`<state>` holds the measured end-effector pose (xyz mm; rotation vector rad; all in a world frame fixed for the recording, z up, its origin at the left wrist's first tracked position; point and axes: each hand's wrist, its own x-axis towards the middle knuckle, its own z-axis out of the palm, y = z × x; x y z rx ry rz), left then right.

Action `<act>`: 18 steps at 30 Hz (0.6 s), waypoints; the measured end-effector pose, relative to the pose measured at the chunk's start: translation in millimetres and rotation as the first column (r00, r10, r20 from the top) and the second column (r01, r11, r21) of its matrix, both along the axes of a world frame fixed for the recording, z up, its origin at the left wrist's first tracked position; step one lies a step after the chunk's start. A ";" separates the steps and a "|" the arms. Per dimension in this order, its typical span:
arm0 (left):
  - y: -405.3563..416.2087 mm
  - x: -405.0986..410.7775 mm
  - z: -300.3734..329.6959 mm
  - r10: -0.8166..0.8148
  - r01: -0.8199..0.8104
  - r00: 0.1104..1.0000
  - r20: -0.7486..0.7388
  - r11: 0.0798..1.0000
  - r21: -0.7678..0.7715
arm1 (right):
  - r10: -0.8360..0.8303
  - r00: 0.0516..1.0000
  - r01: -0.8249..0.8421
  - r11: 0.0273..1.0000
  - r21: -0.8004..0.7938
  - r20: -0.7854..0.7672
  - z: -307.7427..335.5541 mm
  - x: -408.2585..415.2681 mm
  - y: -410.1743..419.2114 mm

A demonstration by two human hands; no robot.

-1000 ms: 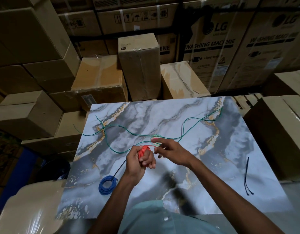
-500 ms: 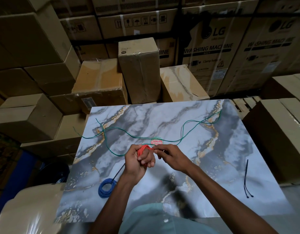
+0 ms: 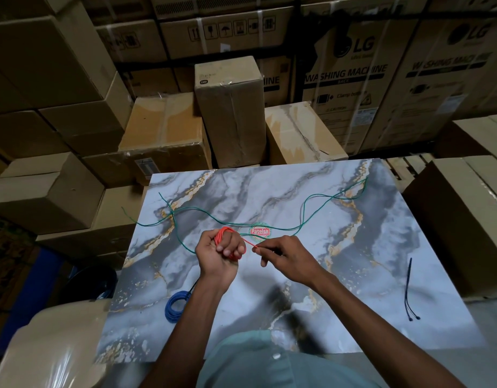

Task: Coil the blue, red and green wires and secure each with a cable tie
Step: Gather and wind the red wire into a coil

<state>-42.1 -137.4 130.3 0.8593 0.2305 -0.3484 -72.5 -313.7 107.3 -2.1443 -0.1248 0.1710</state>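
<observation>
Red wire (image 3: 224, 236) is coiled round the fingers of my left hand (image 3: 219, 254), above the middle of the marble-patterned table (image 3: 381, 275); those fingers are curled over the loops and gripping them; a short straight tail of red runs off toward four o'clock into my right hand (image 3: 286, 254), where thumb and forefinger pinch its end, the other fingers loosely bent beneath; the two hands sit close, apart by just that tail. Green wire (image 3: 269, 219) lies loose and uncoiled across the far half of the table, wandering from ten o'clock to two o'clock, one strand passing just behind my left hand; a red-and-green sticker (image 3: 259, 231) sits at twelve o'clock from my hands, the green strand crossing by it. Blue wire (image 3: 174, 305) rests at eight o'clock near the table's left edge, already wound into a small coil with a black tie sticking out of it; two dark cable ties (image 3: 408, 289) lie together at four o'clock, well apart from everything; cardboard boxes (image 3: 230, 113) stacked all around the far side.
</observation>
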 end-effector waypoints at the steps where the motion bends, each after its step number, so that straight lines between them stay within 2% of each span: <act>1: 0.3 1.0 -0.9 0.019 -0.019 1.000 -0.002 1.000 -0.009 | 0.004 1.000 -0.004 1.000 -0.016 -0.006 0.4 -0.6 -0.1; 7: 2.3 11.9 -11.1 0.154 -0.161 0.986 -0.071 0.981 -0.110 | 0.100 0.994 -0.106 0.979 -0.176 -0.042 0.8 -3.4 2.4; 13: 1.2 17.5 -22.8 0.200 -0.202 0.978 -0.067 0.979 -0.028 | 0.168 0.985 -0.170 0.966 -0.196 -0.025 14.6 -4.4 10.7; 18: 1.1 14.7 -28.0 0.148 -0.147 0.989 -0.011 0.986 0.074 | 0.202 0.979 -0.187 0.946 -0.265 0.029 26.5 0.6 10.2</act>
